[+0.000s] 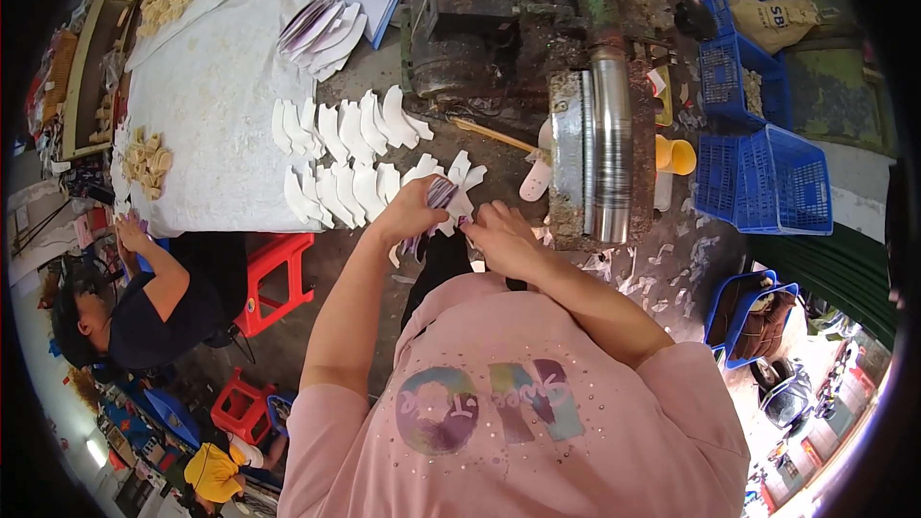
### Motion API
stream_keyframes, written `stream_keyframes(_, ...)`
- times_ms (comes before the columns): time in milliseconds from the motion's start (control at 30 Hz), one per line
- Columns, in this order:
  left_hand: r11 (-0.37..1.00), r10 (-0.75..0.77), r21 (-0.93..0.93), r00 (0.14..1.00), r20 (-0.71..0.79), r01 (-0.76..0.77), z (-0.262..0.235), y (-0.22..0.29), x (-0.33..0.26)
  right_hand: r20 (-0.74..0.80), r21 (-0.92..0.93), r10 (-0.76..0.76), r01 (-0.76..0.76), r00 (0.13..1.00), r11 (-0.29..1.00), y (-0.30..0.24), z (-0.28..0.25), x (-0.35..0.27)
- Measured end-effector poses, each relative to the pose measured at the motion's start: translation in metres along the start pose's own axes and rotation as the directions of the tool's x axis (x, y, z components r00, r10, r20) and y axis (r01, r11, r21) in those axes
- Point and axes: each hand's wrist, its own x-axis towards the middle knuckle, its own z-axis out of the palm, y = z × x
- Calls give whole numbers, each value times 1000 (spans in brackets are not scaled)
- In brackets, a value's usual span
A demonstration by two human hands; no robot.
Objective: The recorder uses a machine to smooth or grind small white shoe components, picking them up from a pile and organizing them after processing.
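At the near edge of the bench, my left hand (409,212) is closed around a small stack of curved cut pieces (442,193) with purple-and-white edges. Close beside it, my right hand (504,235) has its fingers pinched together on a small white piece with a purple side, partly hidden by the fingers. Just beyond my hands are some loose white curved pieces (464,178). To the left, similar pieces lie overlapped in a near row (338,194) and a far row (350,127).
A machine with a shiny metal roller (611,144) stands right of my hands. Fanned cut pieces (324,36) lie near a blue clipboard (395,0). Blue crates (763,177) stand at right, a red stool (273,283) at left. A co-worker (158,302) reaches onto the white cloth (216,115).
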Motion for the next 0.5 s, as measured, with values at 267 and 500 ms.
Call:
stream_keyframes(267, 991, -36, -130, 997, 62, 44, 10, -18, 12, 53, -123, 55, -48, 997, 991, 4, 26, 18)
stream_keyframes(500, 989, -59, -132, 995, 76, 69, 13, -24, 15, -54, -53, 95, -98, 994, 994, 5, 43, 3)
